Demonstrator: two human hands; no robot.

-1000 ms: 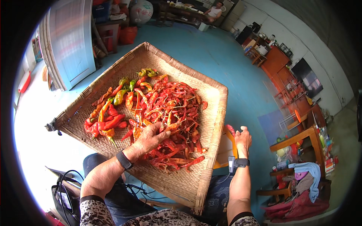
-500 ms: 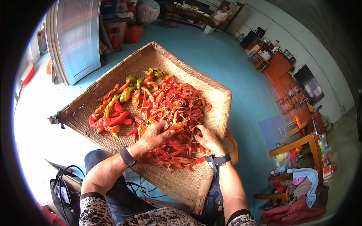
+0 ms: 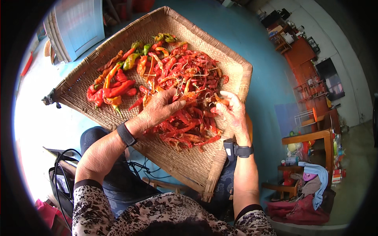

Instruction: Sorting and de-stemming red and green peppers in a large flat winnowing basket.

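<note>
A wide woven tray [image 3: 185,165] rests on my lap, holding a heap of dried red chillies [image 3: 189,78]. Fresher red, orange and green chillies [image 3: 114,88] lie at its left part. My left hand [image 3: 159,110] lies flat on the pile's near side, fingers spread among the chillies. My right hand [image 3: 232,112] is at the right side of the heap, its fingertips pinching a small dried chilli [image 3: 219,100]. Both wrists wear dark bands.
A blue floor [image 3: 260,70] lies beyond the tray. A pale blue panel [image 3: 75,23] stands at the far left. Wooden furniture [image 3: 311,137] and cloth bundles [image 3: 303,208] crowd the right. A dark bag with cables [image 3: 59,177] sits at my lower left.
My right hand came up from beside the tray's right edge onto the chilli heap and closed its fingers on a chilli. The view tilted closer to the tray. My left hand stayed on the pile.
</note>
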